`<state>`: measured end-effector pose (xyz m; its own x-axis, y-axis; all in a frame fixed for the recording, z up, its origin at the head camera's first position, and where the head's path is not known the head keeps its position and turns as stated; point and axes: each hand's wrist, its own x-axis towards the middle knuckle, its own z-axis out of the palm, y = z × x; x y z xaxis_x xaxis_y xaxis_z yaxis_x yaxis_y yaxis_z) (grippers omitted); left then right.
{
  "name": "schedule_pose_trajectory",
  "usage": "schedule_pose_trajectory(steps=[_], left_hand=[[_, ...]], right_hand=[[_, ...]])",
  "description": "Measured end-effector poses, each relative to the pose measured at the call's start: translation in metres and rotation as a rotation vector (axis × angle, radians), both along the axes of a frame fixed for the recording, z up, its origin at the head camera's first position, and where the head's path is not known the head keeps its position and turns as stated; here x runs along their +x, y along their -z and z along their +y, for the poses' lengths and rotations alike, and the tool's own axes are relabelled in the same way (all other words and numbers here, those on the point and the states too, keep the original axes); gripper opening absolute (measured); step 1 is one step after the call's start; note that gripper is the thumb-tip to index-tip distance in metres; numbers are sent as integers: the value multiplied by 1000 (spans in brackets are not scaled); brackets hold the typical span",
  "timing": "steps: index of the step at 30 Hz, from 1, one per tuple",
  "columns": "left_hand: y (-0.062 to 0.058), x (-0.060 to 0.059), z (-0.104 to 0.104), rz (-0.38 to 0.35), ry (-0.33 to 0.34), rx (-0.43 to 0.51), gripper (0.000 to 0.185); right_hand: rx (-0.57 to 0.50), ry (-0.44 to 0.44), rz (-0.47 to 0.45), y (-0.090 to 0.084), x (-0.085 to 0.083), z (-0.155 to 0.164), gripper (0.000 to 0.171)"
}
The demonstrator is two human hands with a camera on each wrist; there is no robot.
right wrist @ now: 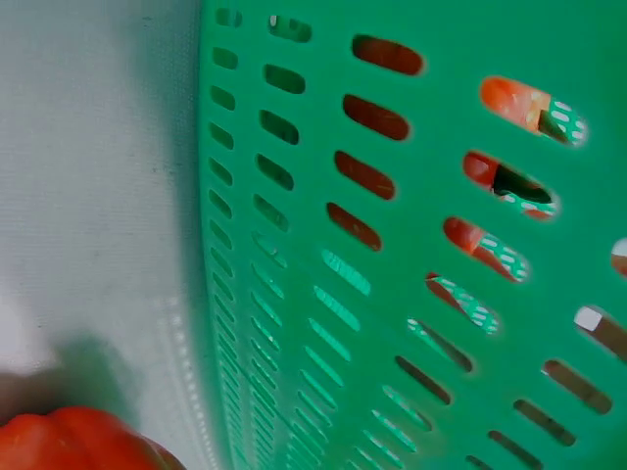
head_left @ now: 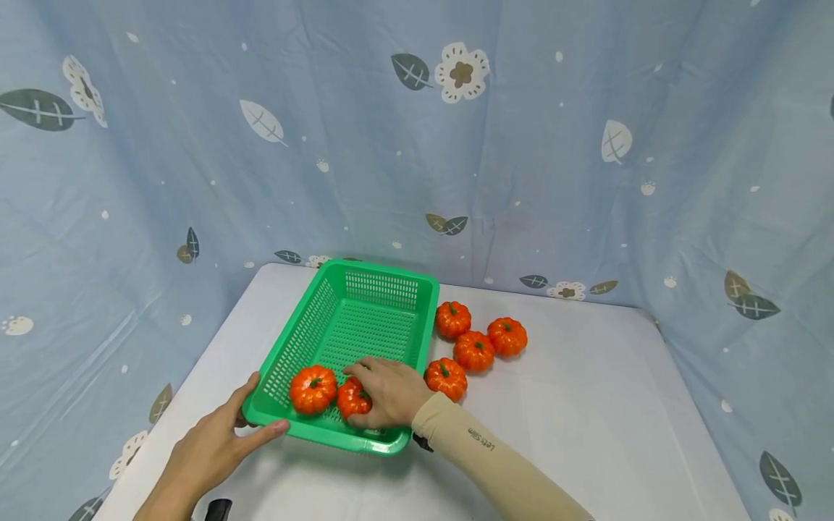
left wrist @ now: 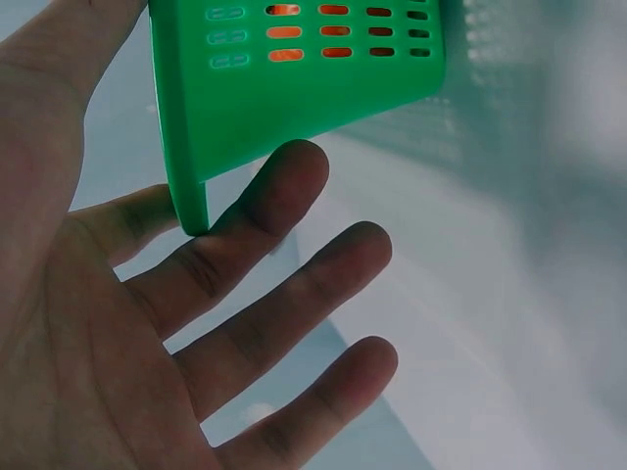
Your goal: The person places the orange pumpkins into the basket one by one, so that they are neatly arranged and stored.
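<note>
The basket [head_left: 352,325] sits at the table's [head_left: 586,405] back left; two pumpkins [head_left: 313,388] lie in its near end, four pumpkins [head_left: 473,351] just right of it.

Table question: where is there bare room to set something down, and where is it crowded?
The table is bare right of the four loose pumpkins, and in a strip left of the green basket. The basket's far half is free too. Its near end is crowded: two pumpkins, the right hand on one, the left hand at the corner.

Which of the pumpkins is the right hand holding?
The pumpkin inside the basket's near right corner; right hand covers it.
</note>
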<state>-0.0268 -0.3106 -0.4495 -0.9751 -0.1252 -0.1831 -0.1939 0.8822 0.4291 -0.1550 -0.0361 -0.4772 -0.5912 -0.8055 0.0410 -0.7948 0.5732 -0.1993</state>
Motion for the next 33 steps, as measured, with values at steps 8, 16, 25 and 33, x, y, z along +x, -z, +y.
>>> schedule_pose_trajectory(steps=[8,16,25,33], left_hand=[[2,-1,-2,-12,-2,10,110],[2,-2,-1,-18,-3,16,112],[1,-1,-3,-7,0,8,111],[1,0,-2,0,4,12,110]], right_hand=[[-263,1,-231,-7,-4,8,58],[-575,21,-349,-21,-19,43,48],[-728,199,-366,-27,-35,88,51],[-672,326,-386,-13,-24,110,59]])
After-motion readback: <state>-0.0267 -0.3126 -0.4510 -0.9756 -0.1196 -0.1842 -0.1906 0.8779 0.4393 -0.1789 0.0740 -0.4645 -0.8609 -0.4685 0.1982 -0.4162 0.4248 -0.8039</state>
